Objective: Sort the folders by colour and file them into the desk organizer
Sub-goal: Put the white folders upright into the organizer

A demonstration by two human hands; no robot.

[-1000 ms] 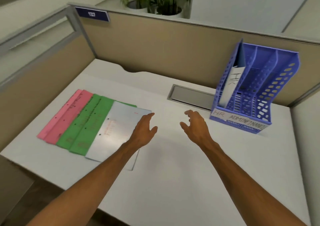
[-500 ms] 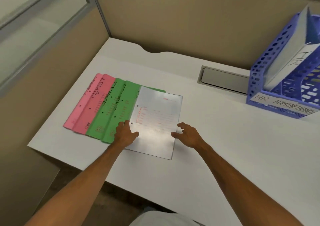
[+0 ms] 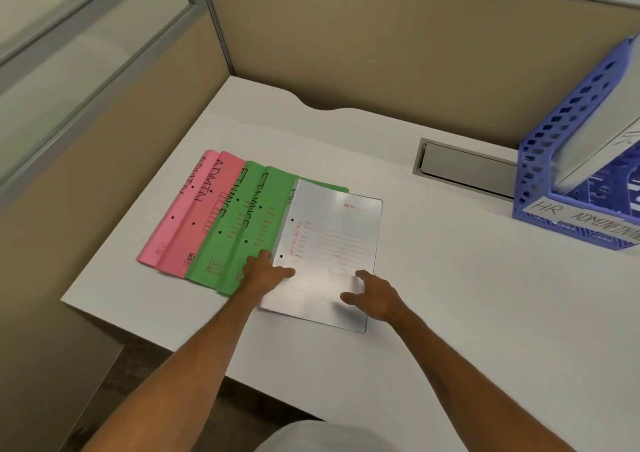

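Head view shows one pale folder (image 3: pixel 588 147) filed in the blue desk organizer (image 3: pixel 533 181), while pink folders (image 3: pixel 194 223), green folders (image 3: pixel 242 230) and a white folder (image 3: pixel 332 230) lie unfiled, the left hand (image 3: pixel 266 271) and right hand (image 3: pixel 375 296) resting spread-fingered on the white one.

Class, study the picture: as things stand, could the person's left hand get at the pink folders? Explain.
Probably yes. The left hand rests at the white folder's left edge, and the pink folders lie further left on the same desk, mostly bare; only the green folders overlap their right side.
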